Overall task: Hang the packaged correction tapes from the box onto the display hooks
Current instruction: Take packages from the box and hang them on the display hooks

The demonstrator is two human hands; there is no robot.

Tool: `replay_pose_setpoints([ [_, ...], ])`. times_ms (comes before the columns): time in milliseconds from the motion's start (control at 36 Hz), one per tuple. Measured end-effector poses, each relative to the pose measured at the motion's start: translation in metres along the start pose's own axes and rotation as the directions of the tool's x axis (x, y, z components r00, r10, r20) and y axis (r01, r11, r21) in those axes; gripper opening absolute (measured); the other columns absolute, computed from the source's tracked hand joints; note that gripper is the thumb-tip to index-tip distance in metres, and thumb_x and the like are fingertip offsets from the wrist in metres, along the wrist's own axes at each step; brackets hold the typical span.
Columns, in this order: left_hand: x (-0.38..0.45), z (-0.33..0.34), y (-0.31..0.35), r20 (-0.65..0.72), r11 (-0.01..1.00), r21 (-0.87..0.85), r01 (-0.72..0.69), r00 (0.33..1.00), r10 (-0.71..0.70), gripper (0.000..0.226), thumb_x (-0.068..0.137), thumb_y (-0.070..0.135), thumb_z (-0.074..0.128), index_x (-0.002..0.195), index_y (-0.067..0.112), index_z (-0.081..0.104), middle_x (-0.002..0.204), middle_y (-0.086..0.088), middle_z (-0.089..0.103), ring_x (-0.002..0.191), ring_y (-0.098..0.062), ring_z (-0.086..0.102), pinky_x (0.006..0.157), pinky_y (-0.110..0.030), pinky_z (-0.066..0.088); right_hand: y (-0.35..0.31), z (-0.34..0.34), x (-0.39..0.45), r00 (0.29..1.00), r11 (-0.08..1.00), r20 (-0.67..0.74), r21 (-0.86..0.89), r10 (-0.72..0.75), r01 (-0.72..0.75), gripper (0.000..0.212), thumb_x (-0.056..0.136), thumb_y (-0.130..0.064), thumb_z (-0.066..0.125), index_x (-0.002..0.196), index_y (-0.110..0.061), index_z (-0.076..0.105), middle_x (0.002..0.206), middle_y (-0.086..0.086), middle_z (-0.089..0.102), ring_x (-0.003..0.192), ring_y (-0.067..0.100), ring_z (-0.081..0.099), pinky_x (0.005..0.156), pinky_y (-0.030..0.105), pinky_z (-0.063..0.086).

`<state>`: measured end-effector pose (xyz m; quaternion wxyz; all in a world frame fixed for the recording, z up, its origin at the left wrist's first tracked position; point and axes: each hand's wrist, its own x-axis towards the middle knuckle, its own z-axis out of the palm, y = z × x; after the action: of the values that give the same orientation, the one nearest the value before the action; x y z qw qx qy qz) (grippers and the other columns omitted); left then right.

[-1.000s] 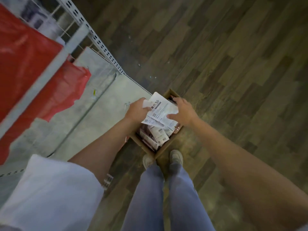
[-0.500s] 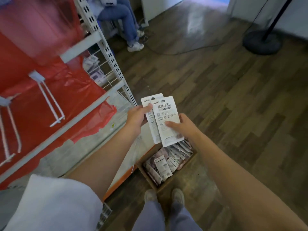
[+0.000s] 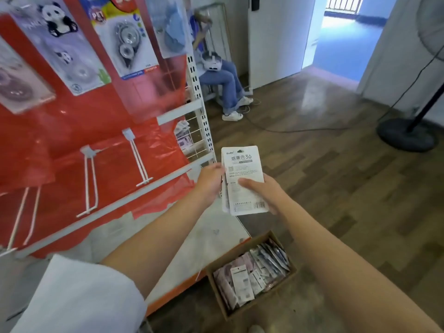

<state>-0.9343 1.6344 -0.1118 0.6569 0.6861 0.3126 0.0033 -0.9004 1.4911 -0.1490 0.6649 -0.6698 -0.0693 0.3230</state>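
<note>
At far left, packaged tapes (image 3: 72,56) hung on the red display board (image 3: 72,121), with bare white hooks (image 3: 140,159) jutting out below them. The left hand (image 3: 211,185) pinched the left edge of a small stack of correction-tape packs (image 3: 245,181), fingers curled round it; the right hand (image 3: 266,193) gripped the lower right side, thumb laid across the printed backing. The packs looked light, flat and fairly stiff — likely best held low, leaving the hang-hole at the top free. Near right, the cardboard box (image 3: 249,282) of remaining packs sat on the floor. The shelf upright (image 3: 199,97) stood between hands and hooks — a seated person (image 3: 228,78) and fan base (image 3: 406,135) were far off.
</note>
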Motion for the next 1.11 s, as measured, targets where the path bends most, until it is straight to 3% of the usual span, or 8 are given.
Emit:
replay_pose_setpoints([
  [167, -0.019, -0.019, 0.013, -0.039, 0.994, 0.093, -0.051, 0.998, 0.055, 0.045, 0.095, 0.024, 0.056, 0.132, 0.011, 0.034, 0.127, -0.006, 0.057, 0.103, -0.02, 0.058, 0.076, -0.029, 0.049, -0.032, 0.04, 0.008, 0.986, 0.932, -0.113, -0.353, -0.121, 0.074, 0.051, 0.072, -0.043, 0.069, 0.113, -0.015, 0.059, 0.102, -0.002, 0.068, 0.089, 0.016, 0.066, 0.07, 0.026, 0.051],
  [361, -0.04, -0.066, 0.019, 0.118, 0.999, 0.009, -0.037, 0.992, 0.036, 0.097, 0.059, 0.069, 0.071, 0.137, 0.025, 0.033, 0.123, -0.003, 0.059, 0.109, -0.028, 0.06, 0.089, -0.045, 0.051, -0.081, 0.097, -0.017, 0.951, 0.907, 0.267, -0.342, -0.155, 0.243, 0.021, 0.089, 0.009, 0.05, 0.083, -0.009, 0.041, 0.074, 0.01, 0.051, 0.067, 0.02, 0.053, 0.056, 0.013, 0.048],
  [472, -0.054, -0.125, 0.028, 0.132, 0.984, -0.174, -0.031, 0.99, 0.054, 0.022, 0.097, 0.025, 0.047, 0.099, 0.007, 0.058, 0.062, -0.008, 0.06, 0.052, -0.019, 0.06, 0.047, -0.027, 0.049, -0.092, 0.124, -0.012, 0.89, 0.969, 0.452, -0.192, -0.054, 0.157, 0.037, 0.086, -0.008, 0.063, 0.118, -0.018, 0.047, 0.108, 0.004, 0.056, 0.103, 0.019, 0.056, 0.092, 0.039, 0.048],
  [667, -0.077, -0.213, 0.039, 0.023, 0.931, -0.354, -0.091, 0.994, 0.106, 0.019, 0.094, 0.007, 0.043, 0.106, 0.007, 0.059, 0.098, -0.017, 0.067, 0.086, -0.033, 0.066, 0.072, -0.049, 0.055, -0.105, 0.193, -0.006, 0.934, 0.948, 0.244, -0.121, -0.261, 0.296, 0.03, 0.087, 0.008, 0.052, 0.1, -0.016, 0.065, 0.108, 0.006, 0.059, 0.092, 0.021, 0.057, 0.077, 0.03, 0.049],
  [778, -0.084, -0.243, 0.043, -0.106, 0.916, -0.354, -0.19, 0.981, 0.162, 0.013, 0.091, -0.001, 0.051, 0.097, 0.005, 0.061, 0.075, -0.012, 0.071, 0.067, -0.025, 0.068, 0.061, -0.043, 0.058, -0.11, 0.222, -0.004, 0.942, 0.931, 0.132, -0.163, -0.308, 0.327, 0.011, 0.088, -0.006, 0.064, 0.091, -0.016, 0.061, 0.097, 0.002, 0.061, 0.093, 0.023, 0.058, 0.078, 0.033, 0.049],
  [889, -0.087, -0.267, 0.043, -0.195, 0.877, -0.386, -0.287, 0.954, 0.227, 0.014, 0.085, -0.002, 0.062, 0.096, 0.005, 0.064, 0.074, -0.011, 0.071, 0.066, -0.025, 0.068, 0.076, -0.047, 0.055, -0.118, 0.246, -0.005, 0.945, 0.926, 0.014, -0.194, -0.328, 0.324, 0.036, 0.081, -0.026, 0.075, 0.102, -0.014, 0.049, 0.092, -0.002, 0.051, 0.087, 0.012, 0.05, 0.074, 0.024, 0.043],
  [1028, -0.097, -0.294, 0.047, -0.23, 0.829, -0.409, -0.38, 0.923, 0.31, 0.019, 0.083, 0.002, 0.067, 0.098, 0.012, 0.065, 0.083, -0.008, 0.072, 0.067, -0.019, 0.07, 0.063, -0.032, 0.059, -0.127, 0.274, -0.013, 0.969, 0.957, 0.15, -0.191, -0.194, 0.221, 0.049, 0.083, -0.044, 0.068, 0.115, -0.008, 0.055, 0.112, 0.004, 0.063, 0.096, 0.014, 0.06, 0.069, 0.025, 0.047],
  [1111, -0.102, -0.314, 0.049, -0.23, 0.823, -0.382, -0.42, 0.906, 0.355, 0.021, 0.081, 0.004, 0.07, 0.098, 0.014, 0.067, 0.092, -0.01, 0.072, 0.081, -0.026, 0.069, 0.08, -0.041, 0.057, -0.13, 0.293, -0.02, 0.957, 0.962, 0.179, -0.107, -0.229, 0.25, 0.041, 0.079, -0.039, 0.073, 0.101, -0.011, 0.053, 0.101, 0.007, 0.064, 0.091, 0.021, 0.062, 0.077, 0.038, 0.051],
])
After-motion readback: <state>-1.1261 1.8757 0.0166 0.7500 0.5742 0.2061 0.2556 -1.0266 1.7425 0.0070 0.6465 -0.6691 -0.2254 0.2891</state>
